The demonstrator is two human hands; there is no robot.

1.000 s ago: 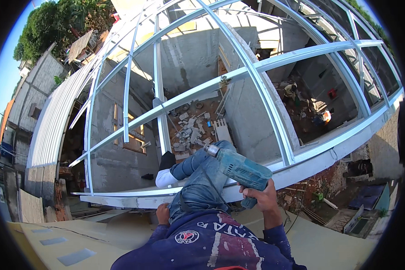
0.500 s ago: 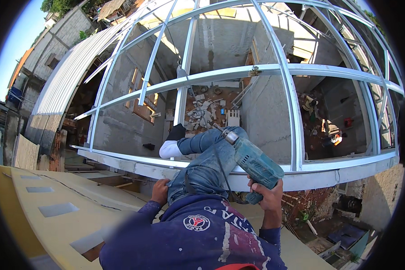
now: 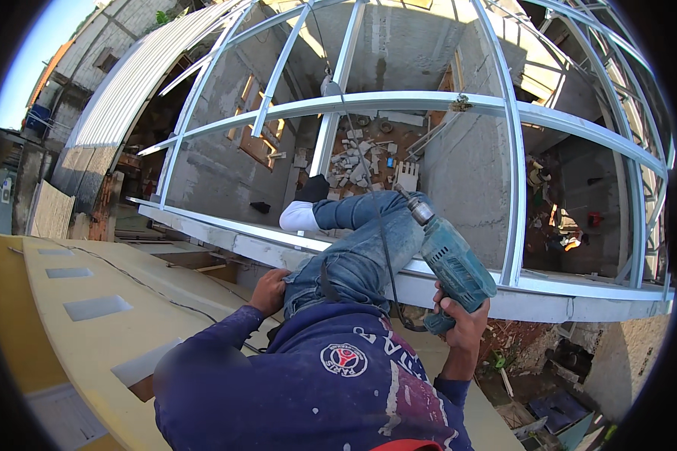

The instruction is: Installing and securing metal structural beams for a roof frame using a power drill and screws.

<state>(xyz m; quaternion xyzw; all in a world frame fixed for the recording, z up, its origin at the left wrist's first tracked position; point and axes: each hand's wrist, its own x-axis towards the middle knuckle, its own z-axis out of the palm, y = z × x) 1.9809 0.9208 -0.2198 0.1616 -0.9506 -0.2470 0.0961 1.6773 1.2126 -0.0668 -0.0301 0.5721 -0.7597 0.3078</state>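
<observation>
My right hand (image 3: pixel 462 319) is wrapped around the handle of a teal power drill (image 3: pixel 456 263), which has a metal chuck (image 3: pixel 420 211). The drill lies over my right thigh, its bit pointing up and left. From near its handle a dark cord (image 3: pixel 384 240) runs up over my jeans (image 3: pixel 346 270) and on past the metal frame. Beside my left hip, next to the concrete ledge, my left hand (image 3: pixel 269 292) has its fingers curled; their tips and whatever they hold are hidden. I sit astride the ledge, one foot (image 3: pixel 314 189) in a dark sock or shoe hanging inside.
Silvery metal roof beams (image 3: pixel 399 101) cross ahead over unroofed rooms. Far below lies broken rubble (image 3: pixel 353 161). The concrete ledge (image 3: pixel 549 303) runs under me, with a cream roof slab (image 3: pixel 173 286) behind it on the left. Corrugated roofing (image 3: pixel 120 113) stands at far left.
The whole view has shifted, moving the frame and rooms rightward in the picture. The drill stays in my right hand, its body turned slightly more upright. My left hand remains beside my hip.
</observation>
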